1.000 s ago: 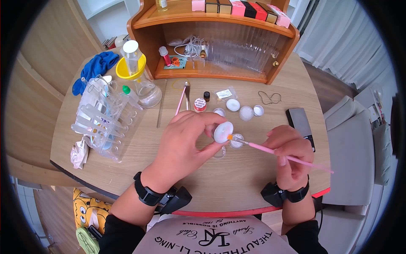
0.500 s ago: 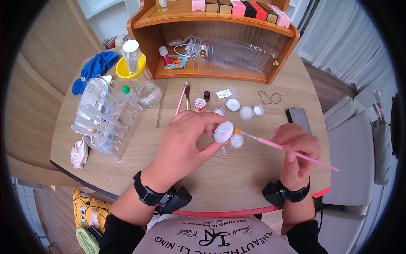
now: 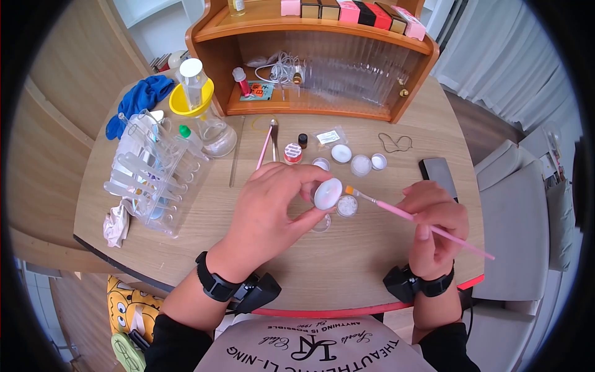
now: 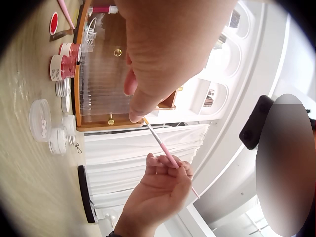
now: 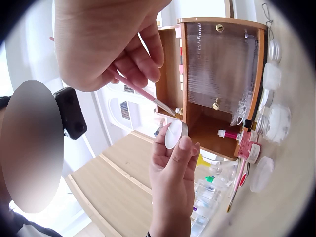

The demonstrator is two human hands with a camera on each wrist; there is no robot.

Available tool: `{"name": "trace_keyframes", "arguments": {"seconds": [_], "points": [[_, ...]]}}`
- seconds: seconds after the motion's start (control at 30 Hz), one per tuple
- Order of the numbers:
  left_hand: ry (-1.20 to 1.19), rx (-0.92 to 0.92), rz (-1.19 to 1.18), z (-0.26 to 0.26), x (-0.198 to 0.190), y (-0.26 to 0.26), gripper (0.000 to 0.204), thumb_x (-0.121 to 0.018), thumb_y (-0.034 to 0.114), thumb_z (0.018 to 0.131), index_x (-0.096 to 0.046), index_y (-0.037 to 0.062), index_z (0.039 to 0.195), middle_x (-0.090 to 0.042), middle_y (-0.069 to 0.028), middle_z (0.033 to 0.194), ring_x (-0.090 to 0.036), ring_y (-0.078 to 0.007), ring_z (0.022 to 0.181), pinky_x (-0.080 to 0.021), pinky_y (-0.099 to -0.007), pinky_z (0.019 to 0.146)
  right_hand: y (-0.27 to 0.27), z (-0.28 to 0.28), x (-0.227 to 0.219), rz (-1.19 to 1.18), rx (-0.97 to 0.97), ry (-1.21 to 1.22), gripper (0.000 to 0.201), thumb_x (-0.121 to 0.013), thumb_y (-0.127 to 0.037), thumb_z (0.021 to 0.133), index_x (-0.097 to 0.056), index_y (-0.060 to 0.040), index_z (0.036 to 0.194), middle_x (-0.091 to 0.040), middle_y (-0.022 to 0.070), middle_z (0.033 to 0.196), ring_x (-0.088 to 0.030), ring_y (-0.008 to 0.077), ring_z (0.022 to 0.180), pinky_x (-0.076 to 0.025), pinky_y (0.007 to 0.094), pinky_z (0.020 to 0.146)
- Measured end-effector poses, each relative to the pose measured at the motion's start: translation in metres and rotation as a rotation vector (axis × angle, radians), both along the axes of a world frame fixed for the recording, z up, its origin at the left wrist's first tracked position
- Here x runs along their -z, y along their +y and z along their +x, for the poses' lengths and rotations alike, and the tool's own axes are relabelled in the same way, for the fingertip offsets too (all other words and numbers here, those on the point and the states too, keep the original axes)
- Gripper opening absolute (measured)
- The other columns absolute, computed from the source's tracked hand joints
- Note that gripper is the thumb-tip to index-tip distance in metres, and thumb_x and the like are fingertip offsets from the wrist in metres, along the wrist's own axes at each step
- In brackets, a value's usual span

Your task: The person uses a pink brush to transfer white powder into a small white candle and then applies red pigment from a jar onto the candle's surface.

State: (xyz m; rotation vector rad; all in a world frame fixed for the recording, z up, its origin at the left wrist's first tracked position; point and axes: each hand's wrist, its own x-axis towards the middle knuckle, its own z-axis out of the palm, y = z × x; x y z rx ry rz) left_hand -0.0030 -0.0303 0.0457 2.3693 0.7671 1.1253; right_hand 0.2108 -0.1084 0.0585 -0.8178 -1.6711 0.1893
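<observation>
Between thumb and fingers, my left hand (image 3: 266, 201) holds a white tealight candle (image 3: 328, 194) tilted, its face toward me with a faint pink tint. The right wrist view shows a short wick on the candle (image 5: 173, 134). My right hand (image 3: 439, 223) pinches a pink-handled paintbrush (image 3: 395, 211) partway along its handle. Its flat orange bristles sit just right of the candle's rim in the head view. Below them on the table is a small clear jar of white bits (image 3: 348, 206). A clear round lid (image 3: 321, 224) lies partly hidden under my left hand.
Small white pots (image 3: 361, 165), a red-labelled jar (image 3: 293, 154) and a dark-capped bottle (image 3: 302, 141) stand farther back. A test-tube rack (image 3: 164, 192) and a flask with a yellow collar (image 3: 220, 139) are at left. A wooden cabinet (image 3: 310, 25) lines the back; a grey flat device (image 3: 437, 177) lies right.
The brush tip has come off the candle's face and moved slightly right and up, with my right hand shifting right. My left hand and the candle stay almost still.
</observation>
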Motion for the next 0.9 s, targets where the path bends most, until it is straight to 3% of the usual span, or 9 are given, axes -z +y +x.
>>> {"name": "trace_keyframes", "arguments": {"seconds": [0.07, 0.17, 0.27, 0.43, 0.5, 0.73, 0.8, 0.9], "points": [[-0.002, 0.001, -0.005, 0.0001, 0.0004, -0.0001, 0.044, -0.08, 0.007, 0.06, -0.058, 0.0088, 0.099, -0.063, -0.0033, 0.09, -0.056, -0.0177, 0.075, -0.044, -0.03, 0.073, -0.0014, 0.0018, -0.001, -0.048, -0.091, -0.002, 0.007, -0.054, -0.006, 0.073, -0.055, -0.0068, 0.08, -0.061, 0.0105, 0.077, -0.055, 0.0259, 0.066, -0.048, 0.0362, 0.067], [-0.001, 0.002, -0.015, 0.0002, 0.0004, -0.0003, 0.044, -0.08, 0.007, 0.061, -0.059, 0.0086, 0.099, -0.063, -0.0032, 0.09, -0.056, -0.0177, 0.076, -0.044, -0.0301, 0.073, 0.0003, 0.0014, -0.0005, -0.034, -0.069, -0.105, 0.006, -0.054, -0.006, 0.073, -0.055, -0.0067, 0.078, -0.061, 0.0099, 0.076, -0.055, 0.026, 0.066, -0.048, 0.0366, 0.066], [0.0, 0.003, -0.014, 0.0003, 0.0006, 0.0, 0.044, -0.079, 0.007, 0.061, -0.059, 0.0085, 0.099, -0.063, -0.0033, 0.09, -0.056, -0.0176, 0.076, -0.044, -0.0301, 0.073, -0.0011, -0.0017, -0.0004, -0.04, -0.002, 0.016, 0.005, -0.055, -0.006, 0.072, -0.055, -0.0067, 0.077, -0.061, 0.0091, 0.077, -0.056, 0.0264, 0.065, -0.048, 0.0372, 0.066], [-0.006, 0.006, 0.0, 0.0011, 0.0013, 0.0003, 0.043, -0.079, 0.007, 0.061, -0.058, 0.0086, 0.098, -0.063, -0.0034, 0.091, -0.056, -0.0175, 0.075, -0.044, -0.0303, 0.074, 0.0002, 0.0019, -0.0013, -0.027, -0.032, -0.095, 0.006, -0.055, -0.007, 0.071, -0.055, -0.0065, 0.078, -0.062, 0.0087, 0.077, -0.056, 0.0266, 0.065, -0.048, 0.0381, 0.067], [-0.047, 0.008, 0.004, 0.0023, 0.0008, 0.0002, 0.039, -0.076, 0.009, 0.064, -0.058, 0.011, 0.099, -0.058, -0.001, 0.075, -0.057, -0.0186, 0.071, -0.043, -0.0322, 0.072, -0.0005, 0.0013, -0.0007, -0.032, -0.025, -0.1, 0.006, -0.055, -0.007, 0.072, -0.055, -0.0064, 0.078, -0.062, 0.0088, 0.076, -0.055, 0.0265, 0.065, -0.049, 0.0383, 0.068], [-0.032, 0.017, 0.03, 0.0021, 0.0009, 0.0009, 0.039, -0.076, 0.009, 0.064, -0.058, 0.0106, 0.098, -0.058, -0.0011, 0.075, -0.057, -0.0183, 0.071, -0.043, -0.0323, 0.073, -0.0002, 0.0009, -0.0001, -0.052, -0.054, -0.038, 0.005, -0.055, -0.006, 0.073, -0.055, -0.0063, 0.078, -0.061, 0.009, 0.075, -0.055, 0.0262, 0.064, -0.048, 0.0378, 0.067], [0.001, 0.006, 0.041, 0.0011, 0.0016, 0.0009, 0.043, -0.079, 0.007, 0.061, -0.058, 0.009, 0.098, -0.063, -0.0027, 0.089, -0.058, -0.0178, 0.074, -0.045, -0.0308, 0.073, -0.0002, 0.001, -0.0004, -0.069, -0.09, -0.042, 0.005, -0.055, -0.005, 0.073, -0.054, -0.0062, 0.078, -0.061, 0.0091, 0.075, -0.055, 0.026, 0.064, -0.048, 0.0374, 0.067], [0.002, 0.007, 0.042, 0.0009, 0.0013, 0.001, 0.043, -0.079, 0.007, 0.061, -0.058, 0.009, 0.098, -0.063, -0.0027, 0.088, -0.058, -0.0177, 0.074, -0.045, -0.0308, 0.073, 0.0005, -0.0016, -0.0011, -0.036, -0.071, -0.003, 0.005, -0.054, -0.005, 0.074, -0.054, -0.006, 0.079, -0.061, 0.0095, 0.075, -0.055, 0.0258, 0.063, -0.048, 0.0368, 0.066]]}}
